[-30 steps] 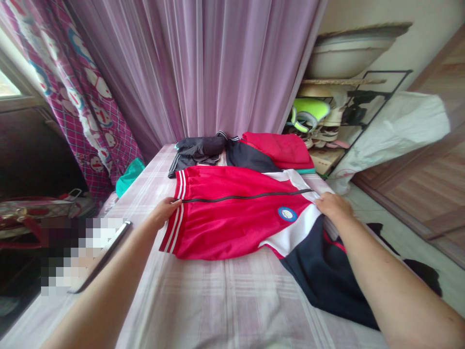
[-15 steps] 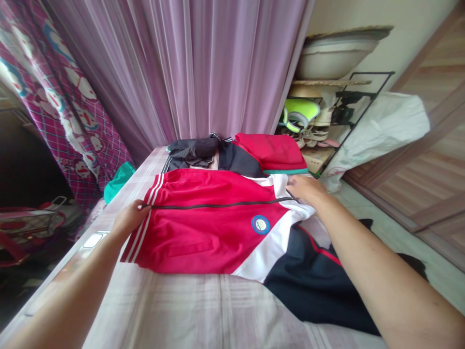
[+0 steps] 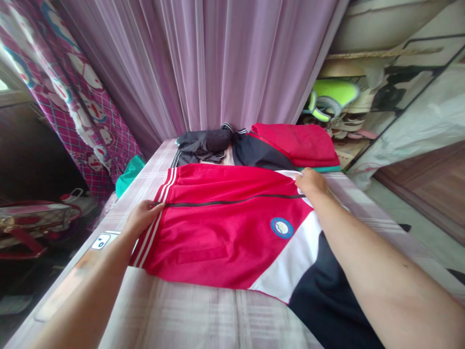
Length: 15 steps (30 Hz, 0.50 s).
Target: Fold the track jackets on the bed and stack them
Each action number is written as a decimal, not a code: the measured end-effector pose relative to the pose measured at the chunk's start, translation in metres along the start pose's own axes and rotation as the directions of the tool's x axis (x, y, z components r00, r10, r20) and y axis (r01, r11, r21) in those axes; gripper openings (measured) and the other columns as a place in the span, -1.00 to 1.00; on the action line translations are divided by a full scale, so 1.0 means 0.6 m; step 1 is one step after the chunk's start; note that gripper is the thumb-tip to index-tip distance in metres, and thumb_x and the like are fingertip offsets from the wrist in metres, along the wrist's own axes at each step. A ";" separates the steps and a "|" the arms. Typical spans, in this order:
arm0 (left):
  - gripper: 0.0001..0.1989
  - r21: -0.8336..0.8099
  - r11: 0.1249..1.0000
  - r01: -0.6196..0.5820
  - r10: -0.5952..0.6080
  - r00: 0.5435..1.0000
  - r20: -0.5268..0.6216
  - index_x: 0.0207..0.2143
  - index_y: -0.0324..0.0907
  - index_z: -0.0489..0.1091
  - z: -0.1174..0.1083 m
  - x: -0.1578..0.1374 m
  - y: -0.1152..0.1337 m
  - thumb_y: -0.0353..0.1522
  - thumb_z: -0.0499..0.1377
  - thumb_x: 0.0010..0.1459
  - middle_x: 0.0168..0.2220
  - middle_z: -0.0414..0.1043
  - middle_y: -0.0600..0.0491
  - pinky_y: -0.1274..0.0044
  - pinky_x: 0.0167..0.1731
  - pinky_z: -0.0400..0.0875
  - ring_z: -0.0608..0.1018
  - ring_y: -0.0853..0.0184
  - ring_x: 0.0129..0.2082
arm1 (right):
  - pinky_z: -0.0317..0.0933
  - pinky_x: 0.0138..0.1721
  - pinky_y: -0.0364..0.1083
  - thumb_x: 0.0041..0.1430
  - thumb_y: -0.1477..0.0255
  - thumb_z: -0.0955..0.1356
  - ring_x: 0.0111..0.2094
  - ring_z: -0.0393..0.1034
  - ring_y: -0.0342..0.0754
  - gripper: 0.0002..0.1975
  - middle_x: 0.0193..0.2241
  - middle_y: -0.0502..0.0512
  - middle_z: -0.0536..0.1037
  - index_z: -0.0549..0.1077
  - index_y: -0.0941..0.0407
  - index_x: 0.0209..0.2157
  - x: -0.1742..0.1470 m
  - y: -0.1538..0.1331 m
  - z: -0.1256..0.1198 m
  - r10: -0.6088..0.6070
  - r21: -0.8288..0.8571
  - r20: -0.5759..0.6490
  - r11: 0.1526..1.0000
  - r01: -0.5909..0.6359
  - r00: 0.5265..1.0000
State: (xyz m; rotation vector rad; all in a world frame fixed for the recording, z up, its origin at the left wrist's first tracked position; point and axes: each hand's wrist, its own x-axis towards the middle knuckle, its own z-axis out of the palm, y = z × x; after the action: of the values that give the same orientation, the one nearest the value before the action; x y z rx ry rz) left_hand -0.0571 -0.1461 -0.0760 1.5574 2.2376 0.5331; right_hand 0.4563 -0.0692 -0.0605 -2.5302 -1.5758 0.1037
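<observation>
A red, white and black zip-up jacket (image 3: 214, 223) lies spread on its side across the bed, its front facing up and a round blue badge on its chest. My left hand (image 3: 145, 213) pinches the striped hem at the lower end of the black zipper. At the neck end, my right hand (image 3: 310, 182) grips the white collar area near the top of the zipper; its fingertips are partly hidden. The zipper line runs between both hands. One black sleeve passes under my right forearm and out of the lower edge of view.
Folded red clothes (image 3: 298, 143) and a rolled black garment (image 3: 203, 143) lie at the far side. A phone (image 3: 78, 271) rests by the left edge of the bed (image 3: 203, 315). Purple curtains (image 3: 218, 63) hang behind, and a shoe rack (image 3: 410, 92) stands at the right.
The view has shifted closer and slightly left, so things sit further right. My right hand has changed its place at the collar, which is now folded or hidden under it. My left hand keeps the hem.
</observation>
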 end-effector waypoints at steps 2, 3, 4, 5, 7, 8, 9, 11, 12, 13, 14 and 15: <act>-0.54 0.027 1.000 0.003 -0.003 1.000 0.005 -0.44 -0.16 0.46 0.000 0.002 0.001 0.06 0.11 0.01 -0.47 0.54 -0.01 0.47 -0.46 0.37 0.59 0.13 -0.37 | 0.31 -0.10 0.05 0.28 0.35 0.20 0.00 0.47 0.26 -0.58 -0.05 0.48 0.56 0.49 0.27 0.02 -0.012 0.000 0.002 -0.011 -0.029 0.002 1.000 0.011 1.000; -0.52 0.012 1.000 0.022 -0.022 1.000 0.011 -0.44 -0.16 0.46 0.000 0.004 0.002 0.08 0.10 0.03 -0.48 0.54 -0.02 0.46 -0.45 0.38 0.59 0.12 -0.36 | 0.31 -0.08 0.06 0.27 0.36 0.21 0.02 0.46 0.27 -0.59 -0.03 0.48 0.55 0.48 0.25 0.03 -0.018 -0.002 -0.001 -0.017 -0.042 0.024 0.999 0.018 1.000; -0.50 -0.028 0.998 0.048 -0.047 0.999 0.023 -0.44 -0.16 0.47 -0.001 0.008 0.003 0.09 0.09 0.04 -0.48 0.55 -0.02 0.46 -0.44 0.40 0.60 0.11 -0.35 | 0.31 -0.07 0.07 0.26 0.36 0.23 0.02 0.46 0.26 -0.59 -0.02 0.47 0.54 0.46 0.24 0.05 -0.024 -0.006 -0.005 -0.020 -0.052 0.035 0.998 0.022 0.999; -0.48 -0.086 0.993 0.084 -0.081 0.996 0.041 -0.43 -0.16 0.48 -0.001 0.013 0.005 0.10 0.08 0.06 -0.48 0.55 -0.02 0.45 -0.43 0.43 0.61 0.10 -0.33 | 0.30 -0.06 0.08 0.26 0.35 0.24 0.02 0.46 0.26 -0.57 -0.02 0.46 0.54 0.43 0.22 0.09 -0.030 -0.011 -0.009 -0.023 -0.059 0.035 0.998 0.025 0.999; -0.49 -0.229 0.957 0.176 -0.159 0.983 0.091 -0.40 -0.16 0.50 -0.004 0.026 0.013 0.09 0.10 0.07 -0.45 0.58 -0.04 0.43 -0.41 0.48 0.62 0.10 -0.31 | 0.30 -0.05 0.09 0.26 0.33 0.24 0.01 0.46 0.25 -0.52 -0.03 0.44 0.55 0.34 0.18 0.16 -0.042 -0.019 -0.018 -0.039 -0.059 -0.002 0.998 0.039 0.999; -0.51 -0.301 0.927 0.223 -0.193 0.973 0.128 -0.38 -0.16 0.50 -0.006 0.033 0.020 0.08 0.13 0.08 -0.43 0.59 -0.04 0.42 -0.39 0.50 0.63 0.10 -0.30 | 0.29 -0.05 0.10 0.26 0.31 0.24 0.00 0.47 0.24 -0.50 -0.05 0.42 0.56 0.30 0.16 0.20 -0.049 -0.021 -0.020 -0.059 -0.054 -0.032 0.997 0.057 0.998; -0.54 -0.361 0.892 0.273 -0.224 0.959 0.172 -0.38 -0.16 0.50 -0.008 0.041 0.028 0.06 0.15 0.07 -0.41 0.60 -0.04 0.41 -0.38 0.51 0.64 0.11 -0.30 | 0.29 -0.05 0.11 0.27 0.29 0.23 -0.01 0.47 0.24 -0.49 -0.06 0.40 0.57 0.28 0.15 0.21 -0.055 -0.023 -0.019 -0.085 -0.050 -0.056 0.995 0.083 0.995; -0.60 -0.446 0.818 0.363 -0.261 0.926 0.274 -0.39 -0.16 0.51 -0.011 0.056 0.048 0.00 0.22 0.06 -0.39 0.62 -0.04 0.40 -0.36 0.54 0.64 0.13 -0.32 | 0.29 -0.05 0.11 0.27 0.28 0.22 -0.02 0.47 0.24 -0.49 -0.07 0.37 0.57 0.27 0.14 0.22 -0.067 -0.023 -0.011 -0.137 -0.049 -0.061 0.990 0.134 0.989; -0.63 -0.459 0.800 0.386 -0.264 0.914 0.309 -0.40 -0.17 0.51 -0.012 0.064 0.059 -0.03 0.25 0.05 -0.38 0.62 -0.04 0.39 -0.36 0.55 0.64 0.13 -0.34 | 0.29 -0.05 0.10 0.27 0.29 0.22 -0.03 0.47 0.24 -0.50 -0.06 0.35 0.57 0.28 0.13 0.21 -0.072 -0.022 -0.003 -0.151 -0.051 -0.043 0.987 0.149 0.988; -0.65 -0.442 0.813 0.380 -0.260 0.915 0.307 -0.41 -0.18 0.51 -0.012 0.071 0.070 -0.06 0.28 0.03 -0.39 0.62 -0.06 0.38 -0.38 0.55 0.64 0.13 -0.36 | 0.30 -0.06 0.09 0.27 0.30 0.21 -0.03 0.47 0.23 -0.51 -0.05 0.34 0.56 0.30 0.13 0.20 -0.077 -0.021 0.005 -0.157 -0.054 -0.025 0.986 0.156 0.987; -0.66 -0.406 0.848 0.341 -0.250 0.932 0.262 -0.42 -0.20 0.52 -0.012 0.078 0.080 -0.08 0.31 0.01 -0.40 0.61 -0.07 0.38 -0.40 0.54 0.64 0.12 -0.37 | 0.31 -0.06 0.08 0.28 0.31 0.19 -0.04 0.47 0.22 -0.52 -0.04 0.32 0.56 0.32 0.13 0.19 -0.082 -0.019 0.014 -0.155 -0.058 -0.016 0.986 0.154 0.988; -0.66 -0.358 0.891 0.280 -0.224 0.956 0.191 -0.42 -0.22 0.53 -0.010 0.084 0.091 -0.10 0.34 -0.02 -0.41 0.61 -0.09 0.36 -0.41 0.54 0.64 0.10 -0.38 | 0.31 -0.07 0.08 0.29 0.32 0.17 -0.04 0.47 0.21 -0.53 -0.03 0.32 0.55 0.33 0.13 0.17 -0.086 -0.017 0.022 -0.150 -0.063 -0.020 0.987 0.148 0.989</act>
State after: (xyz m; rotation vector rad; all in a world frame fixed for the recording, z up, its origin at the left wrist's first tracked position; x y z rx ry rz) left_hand -0.0328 -0.0819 -0.0474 1.0556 2.0324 0.7038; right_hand 0.4222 -0.1098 -0.0732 -2.4375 -1.7778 0.0067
